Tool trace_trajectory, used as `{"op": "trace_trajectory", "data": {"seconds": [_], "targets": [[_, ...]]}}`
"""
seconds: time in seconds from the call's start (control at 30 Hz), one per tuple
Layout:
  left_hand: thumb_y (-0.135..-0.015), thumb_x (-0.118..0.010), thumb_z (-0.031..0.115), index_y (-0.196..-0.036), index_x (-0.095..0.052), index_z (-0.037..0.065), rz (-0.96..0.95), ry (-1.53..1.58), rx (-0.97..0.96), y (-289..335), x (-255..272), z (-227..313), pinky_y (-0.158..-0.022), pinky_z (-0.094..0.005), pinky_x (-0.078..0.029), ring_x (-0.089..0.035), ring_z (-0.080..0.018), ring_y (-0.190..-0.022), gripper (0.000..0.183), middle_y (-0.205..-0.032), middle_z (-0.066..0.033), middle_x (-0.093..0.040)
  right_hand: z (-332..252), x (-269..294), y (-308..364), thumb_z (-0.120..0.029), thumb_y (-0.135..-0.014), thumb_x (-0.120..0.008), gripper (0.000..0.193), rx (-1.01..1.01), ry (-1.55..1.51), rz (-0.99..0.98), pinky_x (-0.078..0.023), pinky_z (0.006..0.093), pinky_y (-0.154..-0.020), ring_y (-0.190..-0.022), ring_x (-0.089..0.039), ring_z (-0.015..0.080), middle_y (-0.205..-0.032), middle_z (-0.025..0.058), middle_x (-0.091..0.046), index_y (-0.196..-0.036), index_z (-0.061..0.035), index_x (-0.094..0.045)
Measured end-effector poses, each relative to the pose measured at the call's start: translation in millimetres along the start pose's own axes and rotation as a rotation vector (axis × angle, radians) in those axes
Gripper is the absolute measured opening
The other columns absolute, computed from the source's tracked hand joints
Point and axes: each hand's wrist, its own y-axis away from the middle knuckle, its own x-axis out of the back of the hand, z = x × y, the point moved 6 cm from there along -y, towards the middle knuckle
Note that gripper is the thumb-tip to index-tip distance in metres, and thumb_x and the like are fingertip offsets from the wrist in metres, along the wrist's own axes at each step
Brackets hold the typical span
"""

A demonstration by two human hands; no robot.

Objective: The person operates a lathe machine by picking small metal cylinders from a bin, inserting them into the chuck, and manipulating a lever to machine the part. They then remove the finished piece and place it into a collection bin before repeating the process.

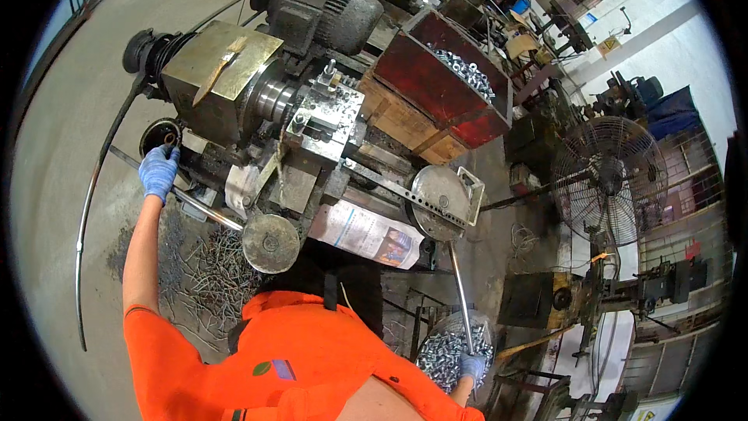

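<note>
My left hand [159, 173], in a blue glove, reaches to the rim of a dark round pot [148, 140] at the machine's left side. Its fingers are drawn together at a small ring-like piece, too small to name. A steel bar [210, 213] runs beneath that hand to a round metal disc [270, 244]. On the right, my gloved right hand [472, 366] is closed round the lower end of a long steel lever [460, 284], which slopes down from a larger disc [441, 199]. Under this hand is a basket of small shiny metal parts [440, 359].
A brush [219, 70] lies on the machine's metal housing [204, 109], with a motor [323, 14] behind. A red bin [436, 82] holds more metal parts. Metal shavings [214, 284] cover the floor at left. A large fan [612, 175] stands at right.
</note>
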Motion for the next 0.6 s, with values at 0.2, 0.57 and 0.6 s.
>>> {"op": "trace_trajectory", "data": {"seconds": [0.2, 0.57, 0.6], "targets": [[-0.081, -0.059, 0.039, -0.092, -0.067, 0.010, 0.032, -0.044, 0.000, -10, 3, -8, -0.073, -0.0419, -0.048, -0.061, -0.0324, -0.083, 0.032, -0.087, -0.0148, -0.065, -20, 3, 21, -0.045, -0.061, -0.070, 0.056, 0.026, 0.008, 0.009, -0.049, 0.0416, -0.079, -0.090, -0.061, 0.0384, -0.093, 0.0263, -0.063, -0.090, 0.0028, -0.064], [-0.082, -0.057, 0.040, -0.093, -0.067, 0.009, -0.042, -0.027, 0.014, -4, -7, -5, -0.073, -0.0424, -0.048, -0.061, -0.0330, -0.083, 0.034, -0.087, -0.0162, -0.064, -5, 3, 12, -0.044, -0.062, -0.069, 0.056, 0.034, 0.070, -0.049, -0.048, 0.0410, -0.082, -0.093, -0.061, 0.0369, -0.098, 0.0248, -0.062, -0.095, 0.0020, -0.064], [-0.082, -0.057, 0.040, -0.093, -0.067, 0.009, -0.028, -0.022, 0.005, -5, -6, -6, -0.073, -0.0423, -0.048, -0.061, -0.0330, -0.083, 0.034, -0.087, -0.0162, -0.064, -9, 7, 16, -0.043, -0.062, -0.069, 0.056, 0.015, 0.076, -0.078, -0.048, 0.0407, -0.082, -0.094, -0.060, 0.0374, -0.098, 0.0252, -0.062, -0.094, 0.0028, -0.064]]}}
